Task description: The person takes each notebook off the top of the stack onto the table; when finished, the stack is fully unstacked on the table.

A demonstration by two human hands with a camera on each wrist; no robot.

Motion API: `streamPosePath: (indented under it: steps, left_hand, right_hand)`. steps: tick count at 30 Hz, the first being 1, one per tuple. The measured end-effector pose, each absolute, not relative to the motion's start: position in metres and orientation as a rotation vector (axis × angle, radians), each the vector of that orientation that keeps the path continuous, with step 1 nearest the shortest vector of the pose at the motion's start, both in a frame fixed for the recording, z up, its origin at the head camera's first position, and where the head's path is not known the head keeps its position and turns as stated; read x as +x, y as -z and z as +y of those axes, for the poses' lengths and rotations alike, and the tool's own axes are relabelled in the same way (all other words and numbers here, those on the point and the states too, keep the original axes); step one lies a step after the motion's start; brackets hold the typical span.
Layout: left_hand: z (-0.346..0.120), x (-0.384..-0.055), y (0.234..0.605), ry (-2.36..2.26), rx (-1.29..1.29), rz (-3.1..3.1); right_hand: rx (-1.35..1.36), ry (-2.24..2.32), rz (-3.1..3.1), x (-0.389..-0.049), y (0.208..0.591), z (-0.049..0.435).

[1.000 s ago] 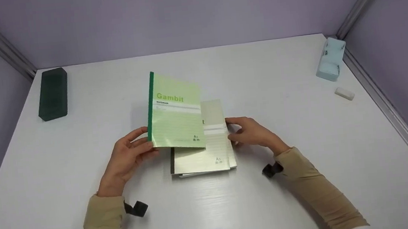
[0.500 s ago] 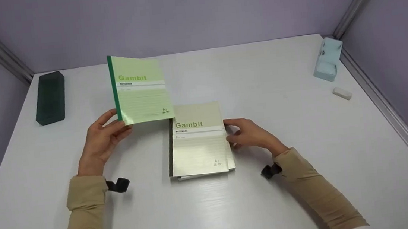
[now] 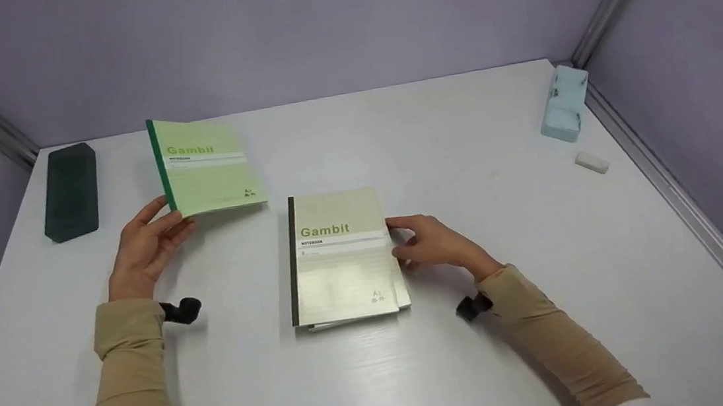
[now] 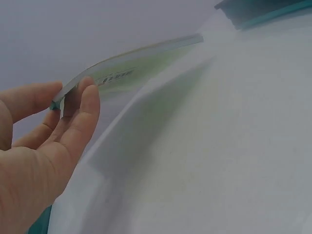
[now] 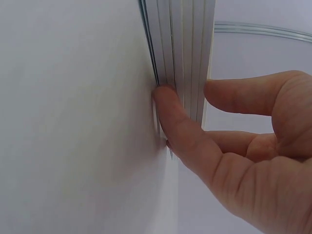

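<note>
My left hand (image 3: 148, 247) pinches a green notebook (image 3: 209, 171) by the lower end of its dark green spine. Tilted, it is held up off the table at the left. In the left wrist view the notebook (image 4: 129, 68) appears nearly edge-on, its shadow below. A stack of notebooks lies mid-table, topped by a pale beige notebook (image 3: 343, 284) with a dark spine; those beneath stick out slightly at right and front. My right hand (image 3: 435, 242) holds the stack's right edge. The right wrist view shows fingertips on the layered page edges (image 5: 183, 44).
A dark green box (image 3: 70, 191) stands at the table's back left. At the back right is a light blue case (image 3: 565, 104), with a white eraser-like block (image 3: 592, 162) in front of it. Purple panels (image 3: 293, 44) rise behind and beside the white table (image 3: 378, 374).
My left hand has carried the green notebook leftward off the stack, uncovering the beige notebook's cover. My right hand has stayed at the stack's edge. The head view has shifted slightly.
</note>
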State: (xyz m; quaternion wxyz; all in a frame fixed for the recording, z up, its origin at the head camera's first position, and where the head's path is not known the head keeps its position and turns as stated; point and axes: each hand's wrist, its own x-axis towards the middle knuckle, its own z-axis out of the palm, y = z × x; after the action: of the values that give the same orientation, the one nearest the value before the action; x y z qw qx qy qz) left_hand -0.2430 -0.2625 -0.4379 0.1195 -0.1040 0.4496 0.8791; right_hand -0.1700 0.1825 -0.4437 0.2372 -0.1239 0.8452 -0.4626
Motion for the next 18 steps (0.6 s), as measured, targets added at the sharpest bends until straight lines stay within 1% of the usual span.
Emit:
streamPosePath:
  steps: [7, 18]
  left_hand:
    - [-0.267, -0.258, 0.435, -2.493, -0.368, 1.362]
    - [-0.287, -0.268, 0.433, -2.327, -0.483, 1.468]
  right_hand:
    - [-0.317, 1.273, 2.32, -0.167, 0.444, 0.183]
    - [-0.329, 1.28, 2.304, -0.165, 0.446, 0.179]
